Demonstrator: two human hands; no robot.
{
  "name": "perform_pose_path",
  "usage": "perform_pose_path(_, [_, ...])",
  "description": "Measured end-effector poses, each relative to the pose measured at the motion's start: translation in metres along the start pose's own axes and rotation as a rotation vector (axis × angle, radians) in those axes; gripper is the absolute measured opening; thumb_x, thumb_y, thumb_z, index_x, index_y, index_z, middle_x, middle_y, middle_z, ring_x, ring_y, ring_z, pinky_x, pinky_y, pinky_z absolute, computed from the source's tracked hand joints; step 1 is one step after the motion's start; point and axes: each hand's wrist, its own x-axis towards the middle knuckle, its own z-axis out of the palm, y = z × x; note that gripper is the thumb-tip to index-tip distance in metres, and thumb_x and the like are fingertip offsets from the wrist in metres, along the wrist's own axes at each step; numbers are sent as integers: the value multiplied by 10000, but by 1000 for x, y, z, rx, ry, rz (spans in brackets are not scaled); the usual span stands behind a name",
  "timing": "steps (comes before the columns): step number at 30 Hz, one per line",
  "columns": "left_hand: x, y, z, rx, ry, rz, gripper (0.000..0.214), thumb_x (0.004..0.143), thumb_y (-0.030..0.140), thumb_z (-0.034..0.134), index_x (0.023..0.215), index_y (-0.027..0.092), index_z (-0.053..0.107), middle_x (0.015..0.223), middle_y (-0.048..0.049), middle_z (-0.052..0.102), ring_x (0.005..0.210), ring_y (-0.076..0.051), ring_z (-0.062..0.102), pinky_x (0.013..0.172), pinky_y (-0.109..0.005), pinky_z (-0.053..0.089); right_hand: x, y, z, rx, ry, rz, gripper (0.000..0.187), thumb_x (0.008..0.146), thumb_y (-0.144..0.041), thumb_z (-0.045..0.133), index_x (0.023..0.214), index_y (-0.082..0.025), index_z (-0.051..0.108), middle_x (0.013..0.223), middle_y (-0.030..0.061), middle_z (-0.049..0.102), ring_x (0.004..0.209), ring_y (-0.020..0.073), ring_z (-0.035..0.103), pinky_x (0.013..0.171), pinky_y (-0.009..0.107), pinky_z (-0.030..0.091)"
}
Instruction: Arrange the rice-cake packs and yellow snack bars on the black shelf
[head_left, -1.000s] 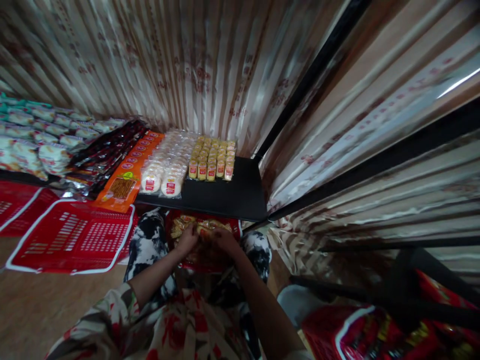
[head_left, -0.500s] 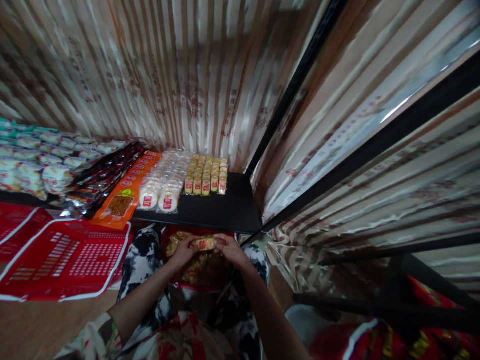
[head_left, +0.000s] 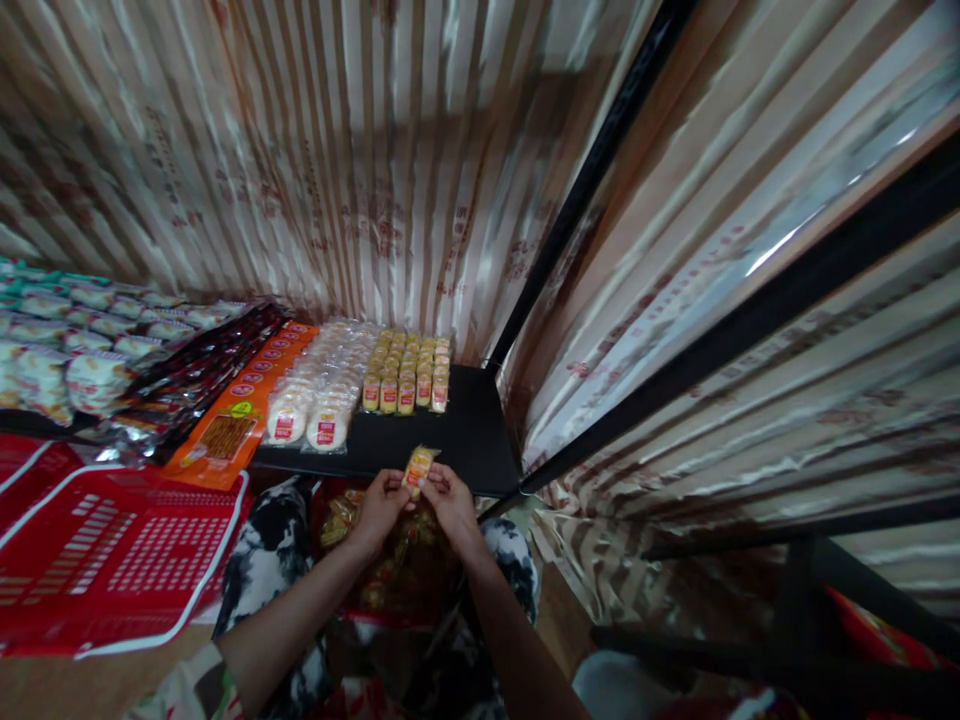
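Between both hands I hold a small yellow wrapped snack pack (head_left: 419,466) with a red label, its long side pointing up toward the shelf. My left hand (head_left: 383,508) pinches its lower left side, and my right hand (head_left: 450,505) grips the lower right. Below them, a red basket (head_left: 318,497) between my knees holds many similar yellow packs (head_left: 401,560). Ahead on the black shelf (head_left: 469,430) stand tight rows of matching yellow packs (head_left: 406,370). Left of these are rows of white round crackers (head_left: 327,425) in clear wrap.
Further left lie an orange snack bag (head_left: 229,435), dark shiny packets (head_left: 187,370) and white packs (head_left: 97,375). A red basket (head_left: 161,545) stands lower left. Black frame bars (head_left: 637,370) slope across the right, before a striped curtain (head_left: 420,150).
The snack pack has turned from lying crosswise to pointing upward, and both hands have lifted it nearer the shelf edge. The view has shifted slightly.
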Motion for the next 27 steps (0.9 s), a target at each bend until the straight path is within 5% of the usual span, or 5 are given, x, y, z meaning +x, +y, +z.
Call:
perform_pose_path(6, [27,9,15,246,43,55,217,801,222,513,1003,143,516,996,-74,613,675,-104,634,611,-233,529,28,-8,-5,-197,86,-64,271,782,-296,518,1022,-203,602,944,43,680,840,165,635,779,285,509])
perform_pose_path(10, [40,19,18,549,138,327,311,790,137,475,1094,148,540,1101,-95,560,871,-142,605,859,-313,488,55,-15,-11,-445,196,-93,312,803,-277,501,1092,-209,599,940,36,664,826,153,619,789,269,487])
perform_pose_path(14, [50,25,24,619,39,524,407,766,41,381,1124,158,536,1231,-98,500,1099,-168,519,980,-319,422,81,-18,-9,-567,235,-143,334,814,-268,497,1122,-187,596,954,55,637,813,148,605,781,252,468])
perform_pose_path(27, [89,22,27,770,-32,618,556,713,16,363,1250,110,475,1372,-105,432,1292,-187,356,1117,-356,273,121,-20,9,-611,299,-208,337,830,-274,481,1145,-160,518,994,76,636,905,184,563,825,285,434])
